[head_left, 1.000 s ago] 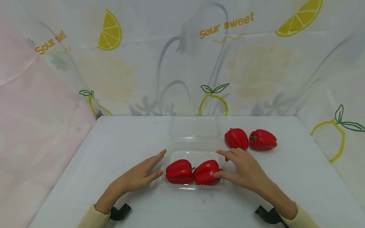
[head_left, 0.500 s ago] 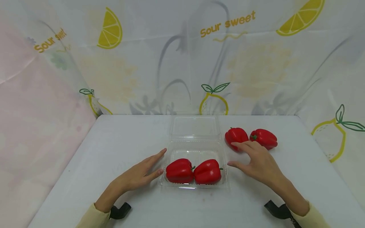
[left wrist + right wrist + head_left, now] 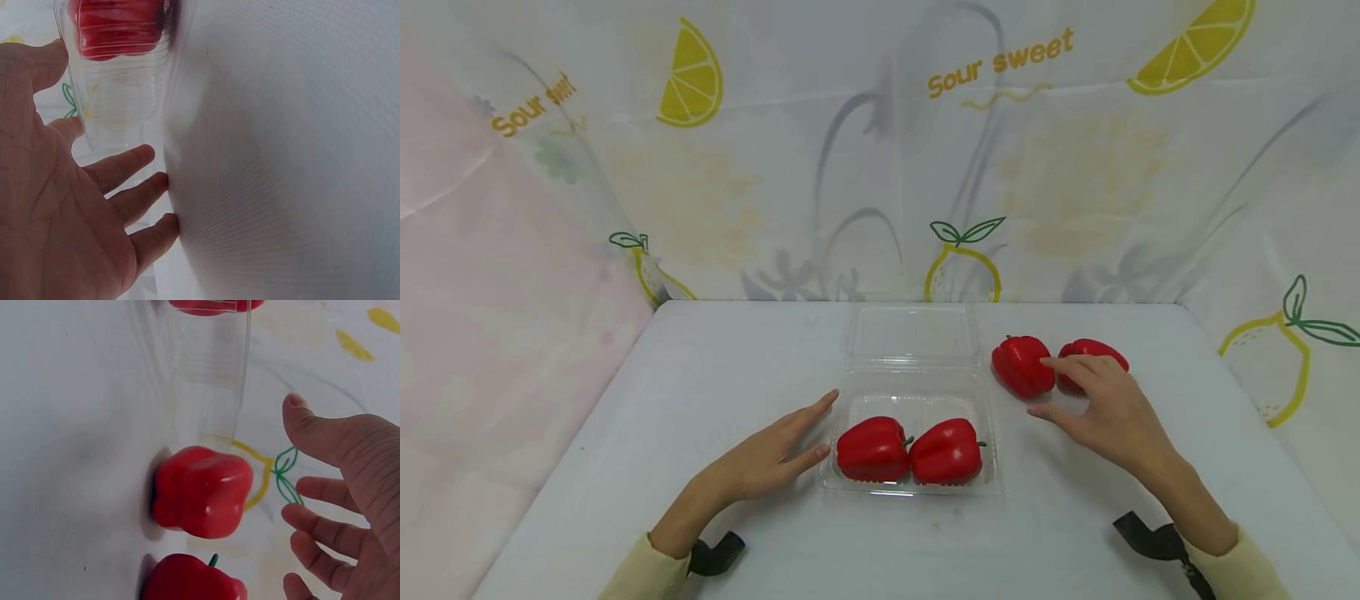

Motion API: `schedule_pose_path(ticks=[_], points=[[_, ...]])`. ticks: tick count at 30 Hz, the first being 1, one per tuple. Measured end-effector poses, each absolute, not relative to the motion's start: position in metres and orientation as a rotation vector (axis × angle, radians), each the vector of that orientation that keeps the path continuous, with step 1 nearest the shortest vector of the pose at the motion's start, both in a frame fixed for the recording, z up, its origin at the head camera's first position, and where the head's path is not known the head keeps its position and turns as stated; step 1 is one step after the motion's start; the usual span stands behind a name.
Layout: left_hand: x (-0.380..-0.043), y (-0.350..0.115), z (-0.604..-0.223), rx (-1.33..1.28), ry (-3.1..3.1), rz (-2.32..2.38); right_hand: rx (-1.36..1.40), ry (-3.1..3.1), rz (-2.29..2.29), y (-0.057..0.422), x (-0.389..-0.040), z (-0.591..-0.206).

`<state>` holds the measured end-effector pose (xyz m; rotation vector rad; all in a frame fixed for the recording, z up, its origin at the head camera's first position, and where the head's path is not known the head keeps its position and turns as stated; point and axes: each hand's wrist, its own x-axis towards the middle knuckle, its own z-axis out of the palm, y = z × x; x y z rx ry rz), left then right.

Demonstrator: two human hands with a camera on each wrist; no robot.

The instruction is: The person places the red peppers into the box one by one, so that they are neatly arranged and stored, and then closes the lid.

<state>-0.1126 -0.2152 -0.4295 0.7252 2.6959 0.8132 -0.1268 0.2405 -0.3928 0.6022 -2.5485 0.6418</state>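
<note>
Two red bell peppers, a left one (image 3: 872, 450) and a right one (image 3: 946, 452), lie side by side in the front of a clear plastic clamshell box (image 3: 917, 490). My left hand (image 3: 763, 458) is at the box's left side, thumb and fingertips right at its rim, fingers spread. My right hand (image 3: 1108, 412) hovers with spread, bent fingers over the right part of the table, holding nothing. Behind its fingertips lies a red bell pepper (image 3: 1022, 367) on the table. Another red bell pepper (image 3: 1093, 350) beside it is partly hidden by the hand.
The box's lid (image 3: 913, 333) is folded back flat toward the rear of the white table (image 3: 730, 367). A patterned cloth backdrop (image 3: 880, 167) stands right behind the table's far edge and along both sides.
My right hand has left the right pepper in the box and moved right and back toward the loose peppers. The left hand has stayed at the box.
</note>
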Motion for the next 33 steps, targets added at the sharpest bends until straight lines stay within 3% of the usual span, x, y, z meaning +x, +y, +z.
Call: schedule_pose_path(ticks=[33], points=[[-0.111, -0.213, -0.428, 0.705, 2.697, 0.816, 0.508, -2.628, 0.654, 0.272, -0.141, -0.399]])
